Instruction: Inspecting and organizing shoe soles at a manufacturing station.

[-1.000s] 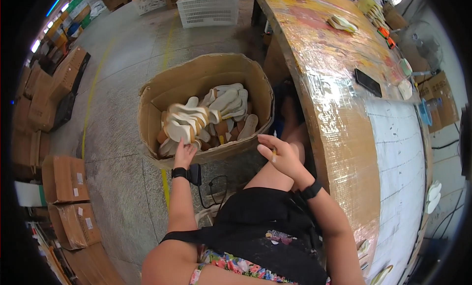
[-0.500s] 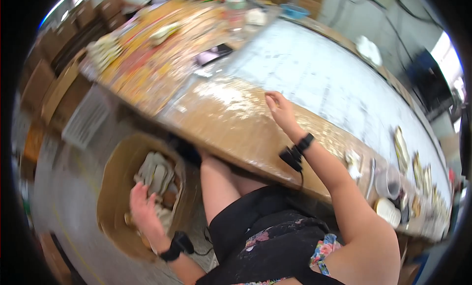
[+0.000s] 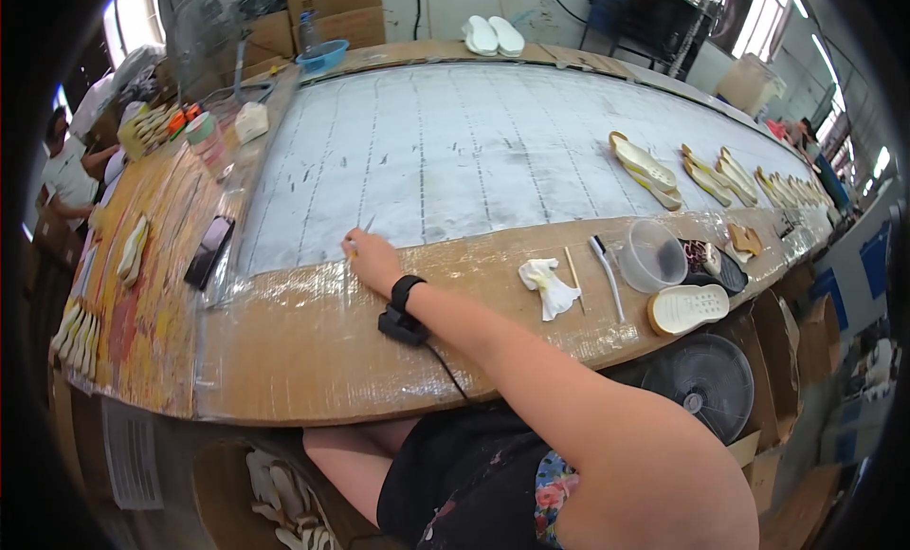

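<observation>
At the border of the film-wrapped surface point(image 3: 284, 360) and white sheet point(image 3: 427, 161), the right grip point(image 3: 373, 263) — left grip out of view — pinches a slender pointed tool point(image 3: 368, 226), which we judge light, stiff, best held mid-shaft.

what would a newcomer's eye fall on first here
Probably the big pale sheet with dashed lines, spread across the middle of the table, with the right hand at its near edge, toward the left. Next would likely come the yellow, orange and red streaked surface at the left. The white-and-tan shoe soles lined up toward the far right may catch the eye too.
</observation>
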A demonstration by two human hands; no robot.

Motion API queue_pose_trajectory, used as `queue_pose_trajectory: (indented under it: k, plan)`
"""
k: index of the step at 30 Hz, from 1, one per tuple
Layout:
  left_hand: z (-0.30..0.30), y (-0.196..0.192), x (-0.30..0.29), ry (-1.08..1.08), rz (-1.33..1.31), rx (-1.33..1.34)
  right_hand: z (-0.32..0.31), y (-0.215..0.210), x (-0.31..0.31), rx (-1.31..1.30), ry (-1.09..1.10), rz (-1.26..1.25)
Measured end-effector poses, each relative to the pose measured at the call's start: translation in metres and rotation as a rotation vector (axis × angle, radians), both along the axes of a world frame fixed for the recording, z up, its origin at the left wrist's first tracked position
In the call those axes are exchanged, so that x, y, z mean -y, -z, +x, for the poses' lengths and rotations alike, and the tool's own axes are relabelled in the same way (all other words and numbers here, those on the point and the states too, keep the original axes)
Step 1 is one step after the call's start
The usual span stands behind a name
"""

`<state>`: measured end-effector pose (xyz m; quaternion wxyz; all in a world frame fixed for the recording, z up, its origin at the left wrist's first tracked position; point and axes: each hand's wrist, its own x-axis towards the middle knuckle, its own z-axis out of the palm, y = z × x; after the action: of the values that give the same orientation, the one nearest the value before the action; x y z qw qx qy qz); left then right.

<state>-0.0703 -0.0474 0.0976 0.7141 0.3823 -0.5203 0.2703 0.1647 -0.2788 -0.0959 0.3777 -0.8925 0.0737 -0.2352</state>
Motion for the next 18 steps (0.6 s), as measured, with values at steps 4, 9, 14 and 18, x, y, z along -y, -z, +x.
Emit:
queue_pose_trajectory:
  k: [4,9,14,18]
  plan:
    - [0.017,0.003,0.019,0.115,0.07,-0.006,-0.002,-0.004,0.001,-0.034,-0.022,0.05]
    - [0.025,0.003,0.037,0.228,0.17,-0.016,-0.003,-0.003,0.005,0.007,-0.025,0.036]
    - [0.032,0.001,0.047,0.336,0.279,-0.013,-0.003,-0.002,0.006,-0.036,-0.034,0.041]
    - [0.036,0.002,0.059,0.429,0.349,-0.007,0.0,0.002,0.008,-0.001,-0.032,0.032]
